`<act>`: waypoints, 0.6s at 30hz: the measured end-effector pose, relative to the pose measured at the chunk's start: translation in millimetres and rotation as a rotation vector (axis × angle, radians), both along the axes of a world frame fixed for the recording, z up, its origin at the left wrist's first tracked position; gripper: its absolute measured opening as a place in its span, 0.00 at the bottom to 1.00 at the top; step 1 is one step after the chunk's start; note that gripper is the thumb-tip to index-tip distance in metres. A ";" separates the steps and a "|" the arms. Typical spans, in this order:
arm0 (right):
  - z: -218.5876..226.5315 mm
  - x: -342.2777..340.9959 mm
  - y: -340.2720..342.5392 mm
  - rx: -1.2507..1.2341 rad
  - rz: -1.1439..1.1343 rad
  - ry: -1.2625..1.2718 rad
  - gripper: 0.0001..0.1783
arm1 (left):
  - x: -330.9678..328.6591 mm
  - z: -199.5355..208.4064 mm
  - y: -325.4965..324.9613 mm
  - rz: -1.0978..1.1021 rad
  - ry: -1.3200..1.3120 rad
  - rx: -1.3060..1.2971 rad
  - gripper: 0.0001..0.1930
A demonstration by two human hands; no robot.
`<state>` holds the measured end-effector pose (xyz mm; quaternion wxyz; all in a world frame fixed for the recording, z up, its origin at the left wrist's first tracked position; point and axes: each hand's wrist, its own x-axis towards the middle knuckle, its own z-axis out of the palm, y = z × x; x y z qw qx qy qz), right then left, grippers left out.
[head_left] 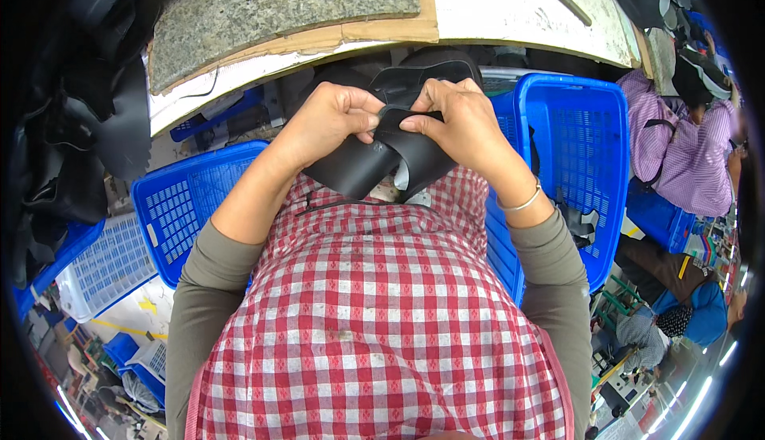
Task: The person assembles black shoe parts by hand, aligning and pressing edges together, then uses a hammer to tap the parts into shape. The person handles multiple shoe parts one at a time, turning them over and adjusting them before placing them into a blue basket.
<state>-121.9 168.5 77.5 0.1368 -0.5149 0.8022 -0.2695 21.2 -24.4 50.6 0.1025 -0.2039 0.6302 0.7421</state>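
Note:
A smooth black leather piece [355, 168], shaped like a shoe upper, is held up in front of my apron, its two sides hanging down and crossing. My left hand [328, 124] is closed on its upper edge, with thumb and fingertips pinched together. On the other side of that edge, my right hand [466, 121] grips the leather between thumb and bent fingers. The two hands are a short way apart. Just beyond them, below the table edge, lies another black leather piece [426, 75]. My fingers partly hide the folded top of the held piece.
A speckled stone slab [287, 18] rests on the white worktable [550, 30] ahead. Blue plastic crates stand by my left arm [199, 171] and right arm [574, 93]. Black leather pieces [103, 121] hang at the far left. People [677, 145] sit at the right.

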 end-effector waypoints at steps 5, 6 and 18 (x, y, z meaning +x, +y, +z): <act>-3.5 -3.3 -0.9 -0.014 0.012 -0.031 0.16 | 2.5 -4.7 0.6 -0.003 0.028 -0.018 0.09; -4.9 -4.1 -0.8 -0.054 0.035 -0.020 0.16 | 2.6 -6.6 -0.3 0.003 0.011 -0.010 0.09; 6.2 7.5 8.0 -0.446 0.103 0.365 0.17 | -8.2 -13.6 -19.4 0.109 -0.068 0.391 0.10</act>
